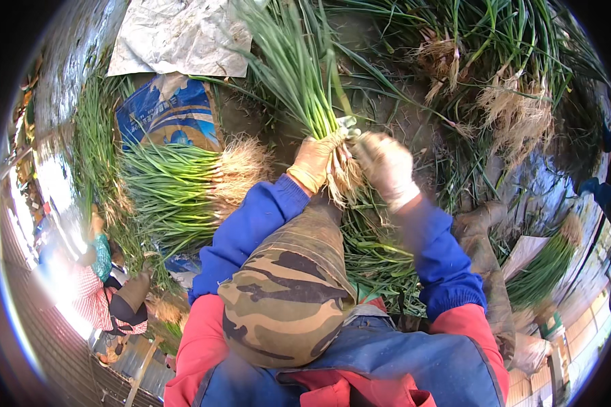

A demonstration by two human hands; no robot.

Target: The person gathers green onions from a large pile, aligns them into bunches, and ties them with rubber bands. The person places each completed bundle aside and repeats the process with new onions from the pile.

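Note:
My left hand (313,157), in a yellowish work glove, grips a bunch of green onions (305,96) just above the root end. The leaves fan away from me, and the pale, pinkish bulbs with their tangled roots (346,175) hang below the fist. Close on the right side of those roots is my gloved right hand (387,163); it is blurred, its fingers curled, and whether it holds anything cannot be made out. A neat pile of green onions (178,188) lies left of my forearm, roots towards me, partly on a blue printed sack (168,109).
Loose onions with long roots (519,107) heap at the upper right. A white sheet (178,38) lies at the top left. Leaf scraps (382,259) litter the ground by my camouflage-covered knee (285,305). Another person (102,300) sits at the left; another bundle (545,264) lies right.

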